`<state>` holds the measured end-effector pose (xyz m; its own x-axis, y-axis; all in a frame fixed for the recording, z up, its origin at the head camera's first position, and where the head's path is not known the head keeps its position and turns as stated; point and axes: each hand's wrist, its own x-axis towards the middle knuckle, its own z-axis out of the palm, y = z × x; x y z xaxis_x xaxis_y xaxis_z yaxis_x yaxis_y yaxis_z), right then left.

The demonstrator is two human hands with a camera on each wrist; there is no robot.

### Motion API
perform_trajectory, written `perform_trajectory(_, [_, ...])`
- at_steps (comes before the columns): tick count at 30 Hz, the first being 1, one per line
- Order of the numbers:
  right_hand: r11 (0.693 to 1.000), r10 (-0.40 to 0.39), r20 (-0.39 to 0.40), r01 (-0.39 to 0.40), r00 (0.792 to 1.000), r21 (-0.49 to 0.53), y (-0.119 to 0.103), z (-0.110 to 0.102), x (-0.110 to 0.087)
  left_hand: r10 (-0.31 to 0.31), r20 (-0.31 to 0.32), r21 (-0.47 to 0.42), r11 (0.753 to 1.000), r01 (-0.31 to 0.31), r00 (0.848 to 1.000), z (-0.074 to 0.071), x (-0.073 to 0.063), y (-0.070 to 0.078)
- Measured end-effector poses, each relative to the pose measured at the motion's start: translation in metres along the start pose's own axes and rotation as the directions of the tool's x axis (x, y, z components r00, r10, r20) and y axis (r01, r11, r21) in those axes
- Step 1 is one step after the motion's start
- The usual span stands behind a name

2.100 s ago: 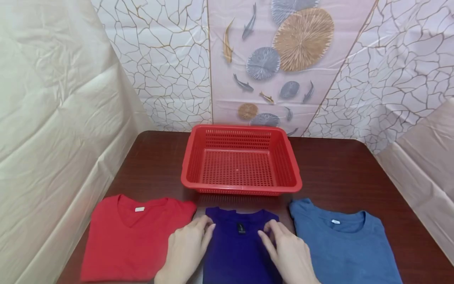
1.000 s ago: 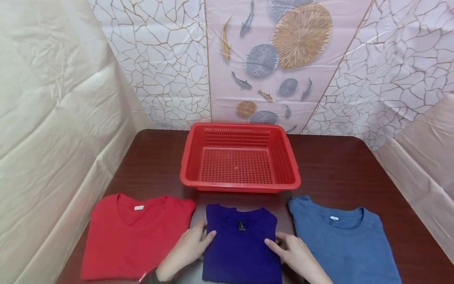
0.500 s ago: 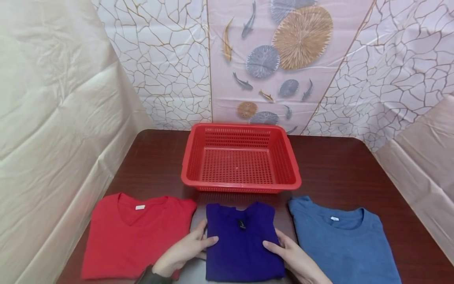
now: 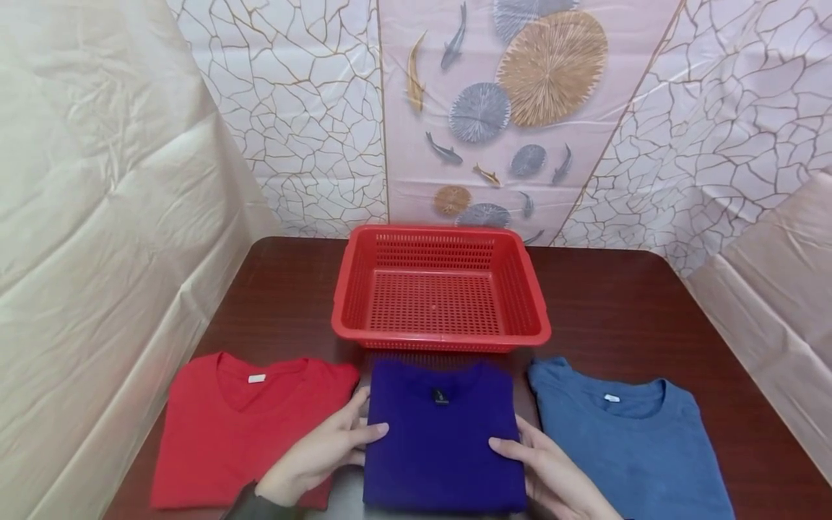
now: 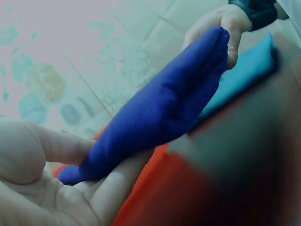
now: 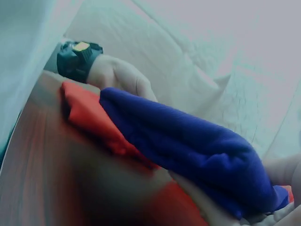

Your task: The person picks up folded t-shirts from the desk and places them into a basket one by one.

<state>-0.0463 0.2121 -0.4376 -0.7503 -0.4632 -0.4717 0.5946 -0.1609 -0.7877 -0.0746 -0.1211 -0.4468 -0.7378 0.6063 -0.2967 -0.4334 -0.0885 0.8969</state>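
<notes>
A folded dark blue-purple T-shirt (image 4: 442,455) with a black neck label is held up between both hands in the head view. My left hand (image 4: 325,444) pinches its left edge, thumb on top and fingers underneath. On the opposite edge, my right hand (image 4: 552,466) grips it the same way. From the left wrist view, the folded T-shirt (image 5: 155,103) is seen edge-on, raised off the table. The right wrist view shows the T-shirt (image 6: 188,141) hanging between the hands, with the right fingers partly cut off at the frame's edge.
Behind the T-shirt stands a red plastic basket (image 4: 448,339) with nothing in it. A folded red T-shirt (image 4: 253,448) lies on the left and a folded blue T-shirt (image 4: 650,455) on the right. All are on a dark brown table (image 4: 604,310), with fabric hung around it.
The hands have slid down the purple T-shirt's sides and taken hold of its edges. It has risen off the table toward the camera, while the basket and other shirts have stayed put.
</notes>
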Motion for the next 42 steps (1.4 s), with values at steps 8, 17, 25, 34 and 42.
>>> perform_trajectory(8, [0.999,-0.041,-0.001,0.041,0.999,-0.023,-0.045,0.015,-0.015,-0.002,0.009,0.014,1.0,0.002,1.0,0.003,-0.007,0.05])
perform_trajectory(17, [0.986,-0.162,0.006,0.162,0.987,-0.033,-0.098,0.024,-0.01,0.008,-0.103,0.141,0.99,0.006,0.995,-0.007,0.013,0.1])
perform_trajectory(25, [0.974,-0.22,-0.043,0.217,0.975,-0.064,-0.147,0.019,0.022,0.056,-0.107,0.165,0.986,-0.037,0.993,-0.024,0.052,0.146])
perform_trajectory(34, [0.965,-0.242,-0.078,0.232,0.967,-0.125,-0.171,-0.007,0.085,0.106,-0.26,0.201,0.978,-0.054,0.96,-0.044,0.114,0.159])
perform_trajectory(42, [0.945,-0.206,-0.116,0.167,0.972,-0.281,-0.172,-0.026,0.13,0.049,-0.326,0.196,0.98,0.017,0.944,-0.061,0.15,0.149])
